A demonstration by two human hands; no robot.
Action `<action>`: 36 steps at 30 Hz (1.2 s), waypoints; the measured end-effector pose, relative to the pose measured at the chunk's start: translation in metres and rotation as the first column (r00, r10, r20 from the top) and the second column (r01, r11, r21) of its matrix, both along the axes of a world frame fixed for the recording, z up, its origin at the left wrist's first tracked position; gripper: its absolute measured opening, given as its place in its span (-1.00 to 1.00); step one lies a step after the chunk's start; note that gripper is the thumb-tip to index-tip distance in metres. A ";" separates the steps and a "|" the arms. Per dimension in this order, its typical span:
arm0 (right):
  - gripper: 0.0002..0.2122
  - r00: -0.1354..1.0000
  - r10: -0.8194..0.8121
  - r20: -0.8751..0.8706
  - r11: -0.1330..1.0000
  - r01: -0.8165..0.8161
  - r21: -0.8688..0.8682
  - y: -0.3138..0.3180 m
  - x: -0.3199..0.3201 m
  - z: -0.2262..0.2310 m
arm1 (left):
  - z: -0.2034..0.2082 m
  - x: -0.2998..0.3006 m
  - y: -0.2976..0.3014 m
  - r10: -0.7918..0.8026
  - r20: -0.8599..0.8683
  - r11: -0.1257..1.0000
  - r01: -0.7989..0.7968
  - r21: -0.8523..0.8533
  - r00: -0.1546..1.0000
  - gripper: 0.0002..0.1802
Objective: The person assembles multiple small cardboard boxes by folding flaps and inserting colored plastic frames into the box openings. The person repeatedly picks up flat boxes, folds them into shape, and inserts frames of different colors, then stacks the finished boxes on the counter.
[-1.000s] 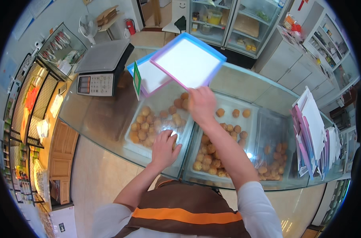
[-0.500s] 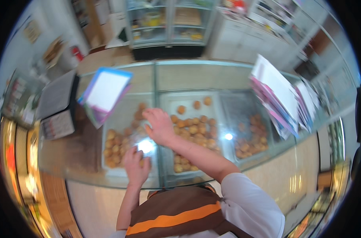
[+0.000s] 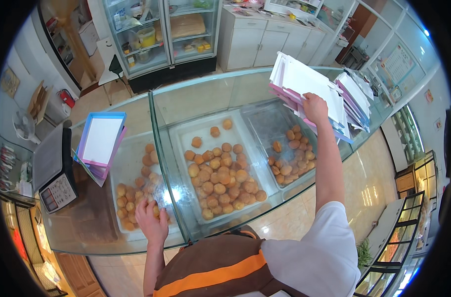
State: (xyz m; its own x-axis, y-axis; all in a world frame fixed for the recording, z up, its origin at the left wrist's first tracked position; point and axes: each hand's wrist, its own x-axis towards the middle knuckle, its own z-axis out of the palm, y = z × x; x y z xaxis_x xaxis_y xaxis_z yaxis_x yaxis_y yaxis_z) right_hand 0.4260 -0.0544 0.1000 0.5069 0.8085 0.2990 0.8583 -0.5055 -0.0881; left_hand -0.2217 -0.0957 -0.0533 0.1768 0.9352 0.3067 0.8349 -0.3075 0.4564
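My right hand reaches far right, its fingers curled on the near side of a stack of shallow paper boxes, white inside with pink and blue sides. My left hand hovers over the glass counter, fingers spread and holding nothing. Below it, under the glass, round golden-brown pastries lie in the left tray. A larger heap of the same pastries fills part of the middle white tray. Another blue-and-pink paper box rests on the counter at the left.
A digital scale stands at the counter's left end. More paper boxes lean beyond the right stack. The right tray under the glass holds pastries. Behind the counter are a glass-door fridge and white cabinets.
My right hand has swung from above the left tray to the box stack at the right. My left hand has shifted slightly left and toward me. The view has turned right.
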 end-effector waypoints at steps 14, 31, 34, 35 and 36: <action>-0.77 0.805 0.397 0.441 0.588 -0.592 0.552 -0.013 -0.158 0.100 | 0.003 -0.005 -0.003 -0.008 0.045 1.000 0.008 0.012 0.999 -0.52; -0.56 0.619 0.745 -0.250 0.653 -0.598 0.466 -0.087 -0.354 -0.118 | 0.072 0.087 0.011 -0.351 0.231 0.745 0.420 -0.517 0.907 -0.54; -0.53 0.665 0.592 -0.455 0.785 -0.349 0.512 -0.104 -0.348 -0.138 | 0.075 0.115 0.024 -0.348 0.165 0.694 0.372 -0.616 0.923 -0.53; -0.52 0.661 0.567 -0.491 0.802 -0.306 0.513 -0.109 -0.346 -0.144 | 0.079 0.122 0.029 -0.365 0.121 0.667 0.350 -0.658 0.923 -0.53; -0.52 0.656 0.541 -0.527 0.817 -0.262 0.513 -0.113 -0.342 -0.148 | 0.076 0.125 0.032 -0.360 0.119 0.647 0.340 -0.683 0.925 -0.54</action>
